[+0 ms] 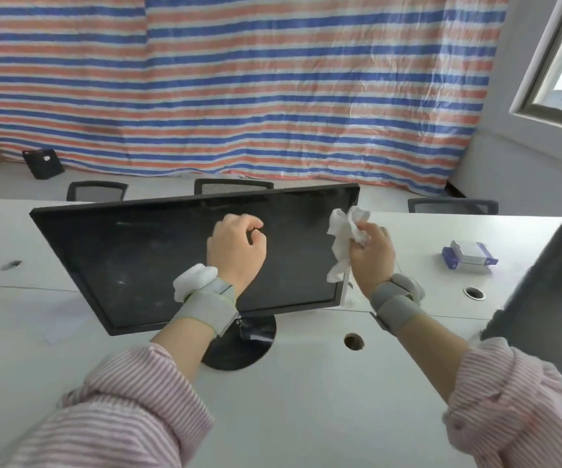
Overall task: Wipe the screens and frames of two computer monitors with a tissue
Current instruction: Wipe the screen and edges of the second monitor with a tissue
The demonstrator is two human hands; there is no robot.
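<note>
Wiping the first monitor's (144,251) right frame: right hand (371,253) grasps tissue (342,243); left hand (237,248) clenched, empty; next, its screen

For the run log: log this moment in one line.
right hand: grips tissue at monitor right frame | left hand: curled, empty, before screen | second monitor: untouched

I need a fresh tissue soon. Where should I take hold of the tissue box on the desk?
Grip the tissue box across its long side walls, coming from above: it lies flat on the desk, clear of the second monitor, with its top open.
</note>
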